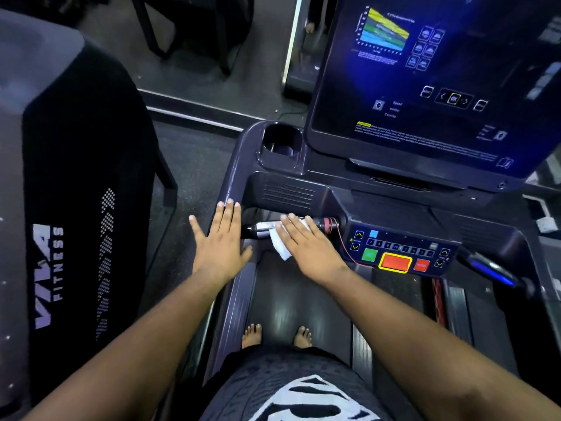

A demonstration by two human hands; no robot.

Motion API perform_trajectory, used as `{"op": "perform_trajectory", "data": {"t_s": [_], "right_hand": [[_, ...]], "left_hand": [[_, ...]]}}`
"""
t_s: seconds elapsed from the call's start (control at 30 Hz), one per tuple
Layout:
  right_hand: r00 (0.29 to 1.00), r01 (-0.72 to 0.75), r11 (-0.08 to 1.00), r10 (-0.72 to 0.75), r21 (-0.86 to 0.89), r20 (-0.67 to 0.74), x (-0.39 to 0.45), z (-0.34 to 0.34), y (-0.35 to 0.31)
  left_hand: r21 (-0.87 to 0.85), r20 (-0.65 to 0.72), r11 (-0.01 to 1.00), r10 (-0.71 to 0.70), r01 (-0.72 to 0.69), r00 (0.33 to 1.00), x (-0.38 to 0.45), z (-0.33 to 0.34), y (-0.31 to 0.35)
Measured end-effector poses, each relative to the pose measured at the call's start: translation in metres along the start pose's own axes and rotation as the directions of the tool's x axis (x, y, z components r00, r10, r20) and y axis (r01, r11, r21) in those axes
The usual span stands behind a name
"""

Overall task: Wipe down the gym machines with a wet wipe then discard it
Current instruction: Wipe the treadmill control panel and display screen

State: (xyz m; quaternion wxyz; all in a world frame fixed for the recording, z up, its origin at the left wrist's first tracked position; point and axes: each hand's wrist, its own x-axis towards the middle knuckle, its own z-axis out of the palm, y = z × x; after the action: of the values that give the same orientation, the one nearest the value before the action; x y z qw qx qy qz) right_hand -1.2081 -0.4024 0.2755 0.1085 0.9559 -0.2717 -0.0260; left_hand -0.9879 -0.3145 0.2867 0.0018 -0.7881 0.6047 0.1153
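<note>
Flat-fingered, the right hand [306,244] presses a white wipe [280,244] on the treadmill's [303,165] handlebar [261,230]; the left hand [220,238] rests spread on its left rail. Far-left cover [76,177] reads "VIVA FITNESS"; the screen [425,74] shows "OK".

We press our right hand [306,244] flat on a white wet wipe [280,243], fingers straight, pinning it against the treadmill's front handlebar [264,229]. The wipe's loose corner hangs below our palm, toward the treadmill belt [297,302]. Our left hand [220,238] lies open just left of the wipe, fingertips touching the grey console frame [233,183]. Right of the pressing hand sits the button panel [400,250] with a red stop button [395,262]. Beyond our fingers, the cup holder [280,144] and the lit touchscreen [431,77].
</note>
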Motion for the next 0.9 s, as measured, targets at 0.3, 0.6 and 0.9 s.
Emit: {"op": "perform_trajectory", "data": {"t_s": [0.3, 0.6, 0.9], "right_hand": [[0.932, -0.326, 0.907, 0.356, 0.267, -0.071, -0.025, -0.04, -0.011], [0.841, -0.515, 0.78, 0.541, 0.357, 0.031, -0.055, -0.062, 0.008], [0.752, -0.632, 0.67, 0.651, 0.39, 0.101, -0.085, -0.091, 0.047]], "left_hand": [[-0.55, -0.101, 0.833, 0.005, -0.06, 0.995, -0.009, -0.022, 0.068], [-0.958, 0.171, 0.251, 0.109, 0.139, 0.979, -0.007, -0.032, 0.122], [-0.905, 0.322, 0.324, 0.102, 0.275, 0.941, -0.009, -0.05, 0.172]]}}
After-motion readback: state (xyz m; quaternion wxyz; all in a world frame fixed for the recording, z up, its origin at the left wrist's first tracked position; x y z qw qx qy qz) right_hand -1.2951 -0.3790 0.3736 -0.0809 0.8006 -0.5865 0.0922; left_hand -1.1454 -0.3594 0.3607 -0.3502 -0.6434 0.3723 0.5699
